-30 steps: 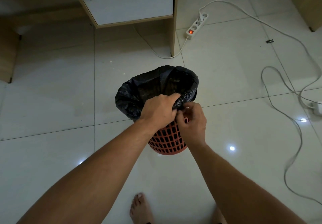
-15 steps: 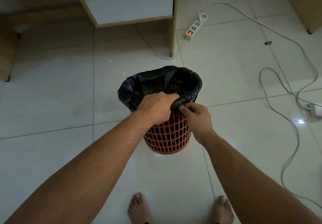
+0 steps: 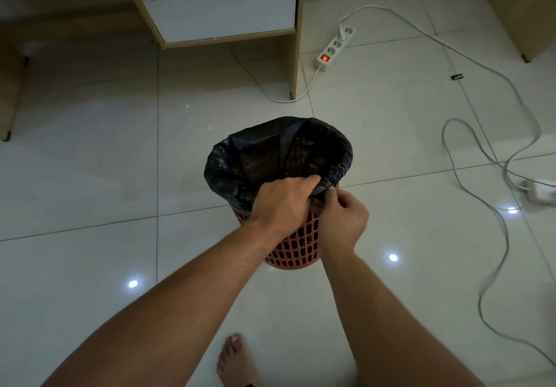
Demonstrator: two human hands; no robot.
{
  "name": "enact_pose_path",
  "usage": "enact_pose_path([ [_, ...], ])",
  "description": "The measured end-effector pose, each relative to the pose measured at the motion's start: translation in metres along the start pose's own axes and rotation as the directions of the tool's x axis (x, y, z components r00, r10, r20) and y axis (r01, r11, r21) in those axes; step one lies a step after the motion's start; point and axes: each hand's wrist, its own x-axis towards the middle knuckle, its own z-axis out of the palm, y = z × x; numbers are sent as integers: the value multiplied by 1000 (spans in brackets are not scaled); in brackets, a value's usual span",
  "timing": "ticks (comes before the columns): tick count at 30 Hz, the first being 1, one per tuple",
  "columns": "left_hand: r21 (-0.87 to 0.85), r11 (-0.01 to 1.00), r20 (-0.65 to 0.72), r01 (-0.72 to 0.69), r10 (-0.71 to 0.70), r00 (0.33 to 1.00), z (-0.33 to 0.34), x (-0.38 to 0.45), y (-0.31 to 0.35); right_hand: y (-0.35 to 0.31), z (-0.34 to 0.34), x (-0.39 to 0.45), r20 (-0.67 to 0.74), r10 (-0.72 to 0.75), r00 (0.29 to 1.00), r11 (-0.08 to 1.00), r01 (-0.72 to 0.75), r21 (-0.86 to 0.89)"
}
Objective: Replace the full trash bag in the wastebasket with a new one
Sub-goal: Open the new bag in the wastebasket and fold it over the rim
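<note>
The person stands over the red wastebasket [image 3: 296, 246] on the tiled floor [image 3: 90, 266], and both hands are at its near rim. The left hand [image 3: 282, 201] has its fingers curled over the folded edge of the black trash bag [image 3: 240, 161] and grips it. The right hand [image 3: 343, 221] pinches the same edge just beside it, under the rim.

I think the step in hand is to work the bag edge on the rim, either to free it or to fit it; from here I cannot say which. If the bag is the full one, the next move asks to peel the edge off all around the rim, gather it, and lift the bag straight up without tearing.

The inside of the bag is very dark, so I cannot tell how much it holds. The fingertips are hidden in the plastic. Only 1 bare foot [image 3: 237, 362] is seen, and no second bag.
</note>
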Motion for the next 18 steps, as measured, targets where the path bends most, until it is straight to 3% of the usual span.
enact_pose_path([
  [2,-14,1000,0,15,-15,1000,-1,0,1,5,-5,-4,130,-293,947,911,318,-263],
  [4,-11,999,-7,39,-39,999,-2,2,-3,16,-11,2,312,-420,852,772,516,-370],
  [8,-13,999,31,51,-51,998,-5,3,-10,13,-17,19,423,-564,709,573,705,-417],
  [10,-10,998,20,60,-60,998,-6,2,-12,4,-19,33,508,-539,672,567,736,-371],
  [11,-10,998,8,64,-64,998,-6,1,-13,0,-22,42,551,-432,714,666,664,-338],
  [12,-11,998,0,67,-67,998,-5,0,-15,-4,-25,49,590,-243,770,842,469,-267],
  [13,-14,997,-6,69,-70,998,-5,-2,-16,-7,-29,51,634,-38,773,982,147,-119],
  [14,-10,998,-11,68,-69,998,-4,-4,-15,-8,-31,51,687,146,712,973,-230,32],
  [15,1,998,-15,64,-64,998,-2,-6,-13,-8,-33,47,731,273,626,844,-520,129],
  [17,16,999,-20,51,-51,999,3,-7,-4,-2,-29,38,748,383,542,568,-776,272],
  [18,17,999,-20,47,-47,999,5,-6,1,-1,-25,35,717,413,562,495,-799,341],
])
